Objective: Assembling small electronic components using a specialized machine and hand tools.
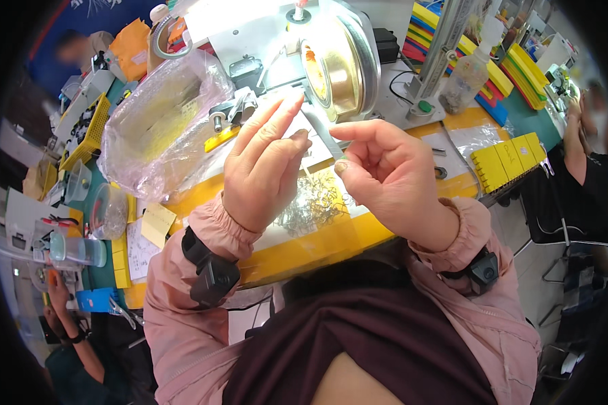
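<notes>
Hovering above a loose heap of thin, shiny metal pieces (312, 206), our 2 bare hands face each other, apart, before a brightly lit white bench machine (226, 44). The heap lies on a white surface near the front edge of the yellow tabletop (317, 253), below and between our hands. Our left hand (260, 177) is raised with its longer fingers stretched toward the machine and 1 fingertip bent in; we cannot tell whether it pinches anything small. Our right hand (395, 172) points its index finger leftward, with the thumb below and the other fingers curled; a speck of green shows by the thumb, and we cannot tell whether it is gripped. We wear pink sleeves with gathered cuffs (476, 226), and 1 boxy black camera (216, 278) is strapped near each wrist.

Beyond our fingers stands a big round reel of gold-coloured strip (344, 71). A crumpled clear plastic bag (159, 125) lies beyond our left hand, and a pale yellow paper note (157, 225) rests near our left sleeve. To our right sit a segmented yellow plastic block (509, 162) and a clear squeeze bottle (467, 77). At the far left, another person's hand (58, 291) shows.
</notes>
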Tool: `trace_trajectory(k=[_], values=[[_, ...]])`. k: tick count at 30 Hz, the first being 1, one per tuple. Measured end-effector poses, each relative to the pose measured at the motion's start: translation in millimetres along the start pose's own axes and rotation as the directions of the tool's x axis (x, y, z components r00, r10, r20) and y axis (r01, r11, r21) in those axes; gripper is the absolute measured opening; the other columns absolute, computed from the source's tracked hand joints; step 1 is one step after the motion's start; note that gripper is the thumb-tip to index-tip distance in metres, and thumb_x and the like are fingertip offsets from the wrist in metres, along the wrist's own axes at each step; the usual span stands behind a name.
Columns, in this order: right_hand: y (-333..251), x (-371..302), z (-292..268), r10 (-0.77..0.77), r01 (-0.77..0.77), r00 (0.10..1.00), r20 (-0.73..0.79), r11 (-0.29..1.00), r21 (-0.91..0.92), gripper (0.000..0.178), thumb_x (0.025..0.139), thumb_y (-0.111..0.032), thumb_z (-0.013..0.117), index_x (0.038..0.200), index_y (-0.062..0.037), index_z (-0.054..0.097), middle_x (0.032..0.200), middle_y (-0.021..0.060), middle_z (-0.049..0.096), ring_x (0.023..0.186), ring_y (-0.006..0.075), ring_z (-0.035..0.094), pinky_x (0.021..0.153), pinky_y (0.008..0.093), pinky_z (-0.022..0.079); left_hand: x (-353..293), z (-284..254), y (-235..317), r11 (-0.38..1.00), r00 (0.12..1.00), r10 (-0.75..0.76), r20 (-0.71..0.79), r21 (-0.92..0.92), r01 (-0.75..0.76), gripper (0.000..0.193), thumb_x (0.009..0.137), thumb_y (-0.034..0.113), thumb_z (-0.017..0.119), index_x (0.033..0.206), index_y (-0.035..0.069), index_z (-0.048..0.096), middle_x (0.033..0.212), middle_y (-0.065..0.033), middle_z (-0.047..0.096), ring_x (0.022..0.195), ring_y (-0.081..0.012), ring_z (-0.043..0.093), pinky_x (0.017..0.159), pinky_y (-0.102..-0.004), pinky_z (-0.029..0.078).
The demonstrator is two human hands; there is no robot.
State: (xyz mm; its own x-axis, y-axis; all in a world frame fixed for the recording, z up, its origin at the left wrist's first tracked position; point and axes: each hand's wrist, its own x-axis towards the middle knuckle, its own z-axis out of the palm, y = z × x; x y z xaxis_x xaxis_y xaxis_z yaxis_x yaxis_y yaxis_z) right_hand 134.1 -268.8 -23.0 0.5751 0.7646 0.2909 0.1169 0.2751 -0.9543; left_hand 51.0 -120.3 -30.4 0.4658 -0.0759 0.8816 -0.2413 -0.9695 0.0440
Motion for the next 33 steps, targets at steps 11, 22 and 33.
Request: trace_trajectory(k=[11,22,33], values=[[0,5,4,-0.034,0.039,0.999,0.041,0.991,-0.129,0.027,0.077,0.007,0.053,0.103,0.0039,0.051,0.071,-0.0033,0.048,0.061,-0.001,0.044,0.054,0.0132,0.037,-1,0,-1,0.993,0.998,0.068,-0.006,0.098,-0.067,0.016,0.065,-0.006,0.061,0.079,-0.001,0.058,0.106,-0.0157,0.057,0.098,-0.0307,0.055,0.08,-0.0347,0.047],[-5,5,5,-0.234,0.239,0.969,-0.083,0.969,0.059,0.027,0.084,0.001,0.048,0.11,0.0036,0.046,0.076,0.0,0.048,0.064,0.0043,0.048,0.059,0.0165,0.042,-1,-1,1,0.999,0.999,0.023,-0.031,0.037,-0.022,0.009,0.068,-0.003,0.062,0.076,-0.001,0.058,0.104,-0.0162,0.058,0.098,-0.0307,0.055,0.081,-0.0353,0.046],[23,17,10,-0.141,0.144,0.989,-0.05,0.988,0.059,0.01,0.09,-0.01,0.042,0.093,-0.0009,0.043,0.084,0.0052,0.055,0.066,0.007,0.052,0.054,0.0208,0.044,-5,0,7,0.92,0.951,-0.308,-0.025,-0.262,0.291,0.012,0.068,-0.001,0.065,0.079,0.001,0.063,0.103,-0.0154,0.06,0.076,-0.0199,0.059,0.063,-0.0257,0.046]])
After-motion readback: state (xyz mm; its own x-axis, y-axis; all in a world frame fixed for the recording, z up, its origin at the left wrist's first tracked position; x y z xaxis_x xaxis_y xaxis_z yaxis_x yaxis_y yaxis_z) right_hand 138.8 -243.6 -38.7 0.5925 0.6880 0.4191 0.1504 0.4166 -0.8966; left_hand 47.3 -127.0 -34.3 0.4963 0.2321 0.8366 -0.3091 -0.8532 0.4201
